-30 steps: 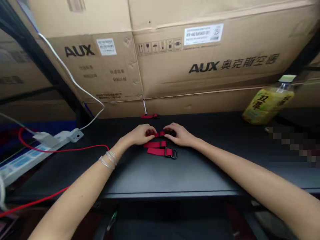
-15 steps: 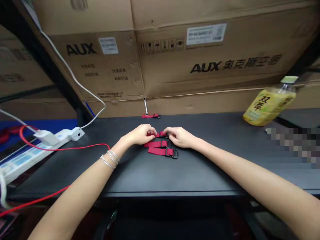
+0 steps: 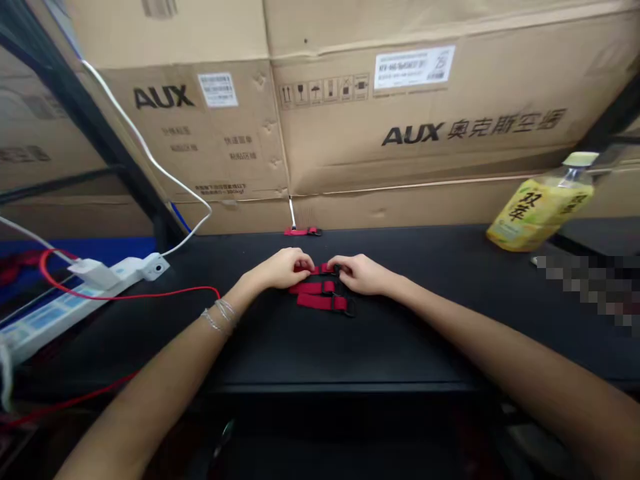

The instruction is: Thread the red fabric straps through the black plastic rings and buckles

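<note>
Both hands rest on a black table, pinching the ends of a short red strap with a black ring. My left hand grips its left end, fingers curled. At the right end, by the ring, the fingers of my right hand are closed. Two more red straps with black rings lie flat just in front of the hands. Silver bracelets circle my left wrist.
Large AUX cardboard boxes wall the back of the table. Another red strap lies at their foot. A yellow-labelled bottle leans at the right. A white power strip with white and red cables sits at the left.
The hands have stayed on the top strap, with the right hand's fingers shifting slightly toward the ring. The view has darkened a little.
</note>
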Available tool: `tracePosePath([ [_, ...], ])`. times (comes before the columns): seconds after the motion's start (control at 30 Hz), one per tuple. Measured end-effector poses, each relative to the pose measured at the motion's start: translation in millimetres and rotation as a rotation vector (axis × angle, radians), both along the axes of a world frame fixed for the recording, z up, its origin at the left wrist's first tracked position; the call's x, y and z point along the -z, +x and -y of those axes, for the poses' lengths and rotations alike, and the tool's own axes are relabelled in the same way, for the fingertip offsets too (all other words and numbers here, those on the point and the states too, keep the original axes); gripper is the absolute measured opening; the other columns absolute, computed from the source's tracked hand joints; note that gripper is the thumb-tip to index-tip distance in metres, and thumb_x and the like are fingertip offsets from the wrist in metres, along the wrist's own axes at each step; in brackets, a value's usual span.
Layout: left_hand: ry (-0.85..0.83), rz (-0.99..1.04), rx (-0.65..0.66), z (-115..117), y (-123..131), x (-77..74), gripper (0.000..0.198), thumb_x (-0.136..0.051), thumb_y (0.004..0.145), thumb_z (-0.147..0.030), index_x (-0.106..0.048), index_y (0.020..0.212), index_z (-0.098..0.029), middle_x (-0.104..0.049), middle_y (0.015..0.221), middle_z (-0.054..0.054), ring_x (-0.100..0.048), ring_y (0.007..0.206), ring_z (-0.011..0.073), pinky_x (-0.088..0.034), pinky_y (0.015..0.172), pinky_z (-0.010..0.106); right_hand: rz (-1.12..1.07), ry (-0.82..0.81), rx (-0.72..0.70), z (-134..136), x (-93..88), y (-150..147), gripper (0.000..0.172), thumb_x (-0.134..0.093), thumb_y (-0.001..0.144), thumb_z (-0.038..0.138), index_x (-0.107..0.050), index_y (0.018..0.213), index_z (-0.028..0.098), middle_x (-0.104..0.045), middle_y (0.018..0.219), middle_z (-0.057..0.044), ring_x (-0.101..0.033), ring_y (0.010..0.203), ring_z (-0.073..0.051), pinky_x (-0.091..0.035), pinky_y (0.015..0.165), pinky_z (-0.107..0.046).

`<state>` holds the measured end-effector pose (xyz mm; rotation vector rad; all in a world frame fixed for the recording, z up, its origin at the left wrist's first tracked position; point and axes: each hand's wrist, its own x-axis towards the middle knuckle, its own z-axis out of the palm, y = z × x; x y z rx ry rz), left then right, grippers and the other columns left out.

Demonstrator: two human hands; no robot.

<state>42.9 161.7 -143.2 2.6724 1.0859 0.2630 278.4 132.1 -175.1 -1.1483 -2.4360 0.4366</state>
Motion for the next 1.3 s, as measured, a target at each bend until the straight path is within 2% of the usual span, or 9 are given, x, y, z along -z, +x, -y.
tracePosePath([
  [0.43, -0.018, 0.008, -0.004, -0.6, -0.4, -1.1, 0.027, -0.051, 0.082, -0.026, -0.071, 0.097, -0.017, -0.070, 0.093, 0.006, -0.062, 0.079, 0.0168, -0.046, 0.073, 0.026, -0.014, -0.018, -0.002, 0.6, -0.8, -0.1, 0.038, -0.045, 0.079, 0.010, -0.063, 0.112, 0.018, -0.056, 0.064, 0.002, -0.045, 0.053, -0.009, -0.032, 0.057, -0.021],
  [0.63, -0.010, 0.024, -0.128, -17.8, -21.5, -3.1, 0.030, -0.045, 0.081, -0.023, -0.071, 0.096, -0.017, -0.072, 0.097, 0.005, -0.064, 0.088, 0.0185, -0.047, 0.081, 0.028, -0.002, -0.020, 0.007, 0.7, -0.8, 0.5, 0.041, -0.046, 0.079, 0.010, -0.061, 0.115, 0.018, -0.055, 0.064, 0.003, -0.044, 0.054, -0.009, -0.032, 0.058, -0.022],
  [0.77, -0.027, -0.008, -0.189, -28.7, -36.4, -2.7, 0.030, -0.048, 0.079, -0.026, -0.071, 0.096, -0.018, -0.073, 0.096, 0.005, -0.065, 0.086, 0.0189, -0.048, 0.079, 0.028, -0.005, -0.020, 0.007, 0.8, -1.0, 0.4, 0.041, -0.046, 0.078, 0.009, -0.062, 0.115, 0.017, -0.054, 0.063, 0.003, -0.045, 0.054, -0.009, -0.032, 0.057, -0.021],
  [1.0, -0.113, 0.015, -0.130, -24.7, -35.6, -5.9, 0.030, -0.055, 0.076, -0.032, -0.071, 0.096, -0.017, -0.072, 0.085, 0.005, -0.064, 0.074, 0.0168, -0.047, 0.068, 0.025, -0.011, -0.025, 0.007, 2.1, -2.2, 0.1, 0.040, -0.046, 0.078, 0.009, -0.061, 0.115, 0.018, -0.052, 0.062, 0.004, -0.044, 0.053, -0.008, -0.032, 0.056, -0.021],
  [1.13, -0.199, 0.048, -0.092, -19.4, -30.6, -8.4, 0.037, -0.064, 0.073, -0.041, -0.069, 0.100, -0.016, -0.071, 0.084, 0.006, -0.063, 0.074, 0.0172, -0.048, 0.065, 0.025, -0.010, -0.024, 0.008, 1.2, -1.1, 0.7, 0.040, -0.047, 0.078, 0.010, -0.062, 0.114, 0.018, -0.053, 0.062, 0.004, -0.045, 0.053, -0.009, -0.032, 0.056, -0.021],
  [1.3, -0.155, 0.047, -0.083, -17.9, -25.5, -4.0, 0.047, -0.070, 0.068, -0.050, -0.069, 0.102, -0.017, -0.069, 0.086, 0.005, -0.061, 0.077, 0.0171, -0.047, 0.067, 0.026, -0.002, -0.022, 0.000, 0.1, 0.1, 0.9, 0.041, -0.046, 0.079, 0.010, -0.061, 0.115, 0.018, -0.053, 0.063, 0.003, -0.045, 0.054, -0.009, -0.031, 0.056, -0.021],
])
